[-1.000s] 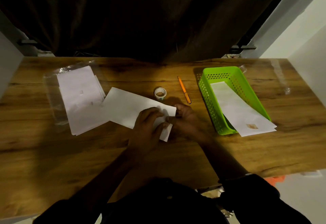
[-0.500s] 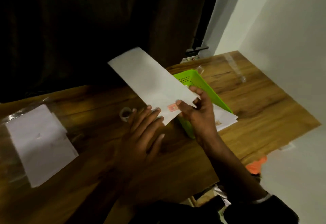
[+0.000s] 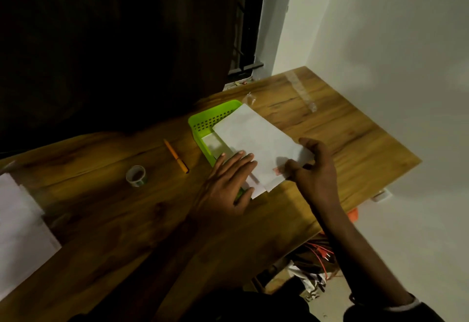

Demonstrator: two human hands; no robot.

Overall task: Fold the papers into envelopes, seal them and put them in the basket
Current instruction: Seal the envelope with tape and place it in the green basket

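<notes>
My folded envelope [image 3: 258, 141] is covering most of the green basket [image 3: 203, 123], so its interior is showing only at the far left corner. My left hand [image 3: 228, 182] is hiding the basket's near end. The paper stack [image 3: 17, 228] is running off the left edge (count not readable). The red mark under my right hand [image 3: 314, 169] is blurring.

On the bench [image 3: 342, 129] stands 1 green basket [image 3: 203, 125]. 2 envelopes show there: 1 lying in the basket [image 3: 215, 144] and 1 on top [image 3: 256, 139], at the fingertips of 2 hands, the left [image 3: 228, 182] and the right [image 3: 317, 169]. There is 1 orange pen [image 3: 176, 155], 1 roll of tape [image 3: 136, 175] and 1 stack of white papers [image 3: 17, 233] whose sheets cannot be counted.
</notes>
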